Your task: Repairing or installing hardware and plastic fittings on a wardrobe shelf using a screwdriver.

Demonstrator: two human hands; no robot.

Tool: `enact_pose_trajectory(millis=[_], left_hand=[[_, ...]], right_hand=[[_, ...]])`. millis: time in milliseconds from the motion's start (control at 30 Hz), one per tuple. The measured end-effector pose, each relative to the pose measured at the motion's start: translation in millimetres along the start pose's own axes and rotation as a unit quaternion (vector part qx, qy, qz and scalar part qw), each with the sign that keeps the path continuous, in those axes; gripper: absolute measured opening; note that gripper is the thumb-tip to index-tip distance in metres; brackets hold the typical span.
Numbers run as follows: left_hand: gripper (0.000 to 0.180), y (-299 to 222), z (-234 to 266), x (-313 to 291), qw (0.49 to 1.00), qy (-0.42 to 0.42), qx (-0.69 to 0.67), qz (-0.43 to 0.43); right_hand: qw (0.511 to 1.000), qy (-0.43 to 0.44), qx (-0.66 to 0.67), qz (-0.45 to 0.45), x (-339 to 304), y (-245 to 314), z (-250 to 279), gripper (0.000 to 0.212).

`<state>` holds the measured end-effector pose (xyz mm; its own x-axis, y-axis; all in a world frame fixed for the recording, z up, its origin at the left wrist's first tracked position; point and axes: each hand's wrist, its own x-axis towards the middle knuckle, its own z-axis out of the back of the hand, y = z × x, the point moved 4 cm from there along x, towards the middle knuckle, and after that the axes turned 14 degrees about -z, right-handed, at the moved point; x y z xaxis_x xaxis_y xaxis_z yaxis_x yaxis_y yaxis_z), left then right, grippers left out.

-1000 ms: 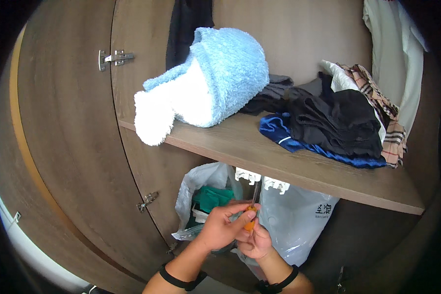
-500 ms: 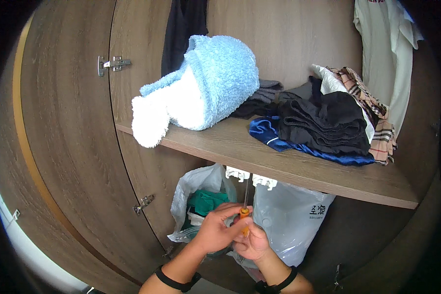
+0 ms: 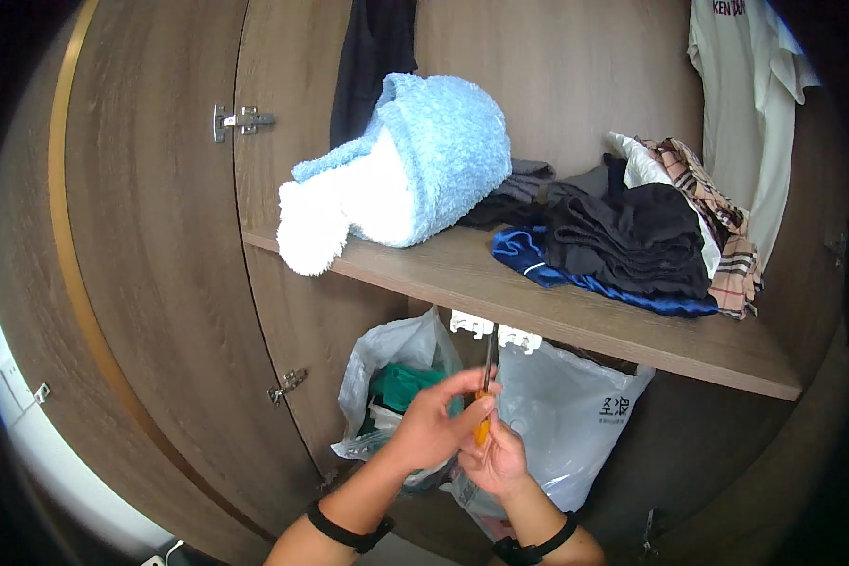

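Note:
A screwdriver (image 3: 482, 432) with an orange handle stands nearly upright, its metal shaft rising toward the underside of the wooden shelf. My left hand (image 3: 429, 420) is closed around the top of the handle and the base of the shaft. Lower down, my right hand (image 3: 498, 459) grips the handle from the other side. Two white plastic fittings sit at the shelf's underside, a left one (image 3: 472, 324) and a right one (image 3: 520, 340). Between them the shaft passes upward; the shelf edge hides what its tip touches.
On the shelf (image 3: 424, 274) lie a blue and white fluffy bundle (image 3: 457, 156) and a pile of dark clothes (image 3: 632, 236). Below stand an open plastic bag (image 3: 368, 354) with green cloth and a grey plastic bag (image 3: 566, 424). Hinged doors (image 3: 160, 283) flank the left.
The whole view has shifted slightly, with the cabinet now a little farther right. My left fingers have moved up along the screwdriver toward its shaft; both hands stay on it.

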<state>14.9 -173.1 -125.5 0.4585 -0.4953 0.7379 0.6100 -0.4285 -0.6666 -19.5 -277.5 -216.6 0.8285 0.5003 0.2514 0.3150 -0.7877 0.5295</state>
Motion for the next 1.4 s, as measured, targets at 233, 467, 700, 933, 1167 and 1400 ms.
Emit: enact_pose_trajectory(millis=[233, 467, 700, 933, 1167, 1400], left_hand=[[0.037, -30, 6, 34, 0.958, -0.192, -0.210, -0.028], [0.027, -39, 3, 43, 0.910, -0.193, -0.366, -0.009], [0.028, -39, -3, 38, 0.936, -0.163, -0.311, -0.024], [0.023, -24, -7, 35, 0.943, -0.186, -0.276, 0.015], [0.012, -21, -5, 39, 0.960, -0.232, -0.158, 0.010], [0.015, -25, -6, 39, 0.968, -0.206, -0.142, 0.009]], right_hand=[[0.989, -0.072, -0.017, 0.125, -5, -2, -13, 0.023], [0.994, -0.084, -0.047, 0.054, -11, -3, -14, 0.030], [0.971, -0.129, -0.146, 0.138, -11, -1, -23, 0.030], [0.969, -0.158, -0.125, 0.146, -10, 8, -19, 0.027], [0.925, -0.172, -0.273, 0.199, -7, 3, -10, 0.029], [0.942, -0.124, -0.253, 0.180, -3, 9, -25, 0.027]])
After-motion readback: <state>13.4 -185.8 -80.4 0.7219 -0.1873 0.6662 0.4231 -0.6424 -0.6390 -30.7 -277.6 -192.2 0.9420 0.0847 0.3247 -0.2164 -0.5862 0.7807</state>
